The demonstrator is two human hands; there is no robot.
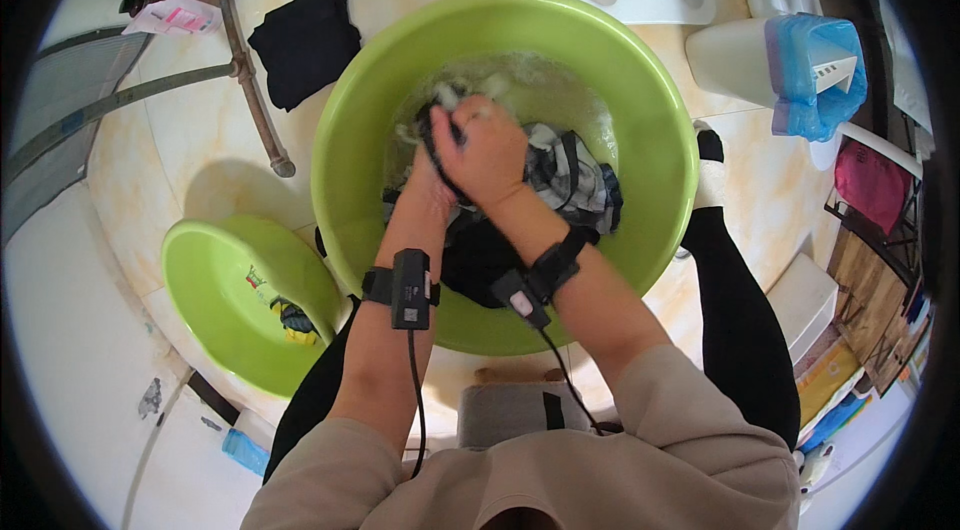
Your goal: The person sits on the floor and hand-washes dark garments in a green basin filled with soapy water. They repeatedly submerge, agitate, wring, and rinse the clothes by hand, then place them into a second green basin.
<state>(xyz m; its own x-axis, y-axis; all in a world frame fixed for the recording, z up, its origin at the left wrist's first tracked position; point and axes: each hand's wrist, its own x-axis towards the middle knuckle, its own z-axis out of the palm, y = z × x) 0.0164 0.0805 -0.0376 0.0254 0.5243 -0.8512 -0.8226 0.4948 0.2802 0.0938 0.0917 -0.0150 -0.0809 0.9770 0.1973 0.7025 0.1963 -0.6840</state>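
Observation:
Both of my hands are close together over the left middle of a large green basin, gripping a bunched dark piece of clothing with suds on it. My right hand is closed around it, slightly blurred. My left hand presses in from the left, its fingers mostly hidden behind the right. Below them lie a grey-and-white patterned garment and a black garment. Soapy water shows at the basin's far side.
At the left stands a smaller green basin with a dark-and-yellow item inside. A folded black cloth lies on the floor near a metal pipe frame. To the right is a white bin with a blue liner. Black devices are strapped on my forearms.

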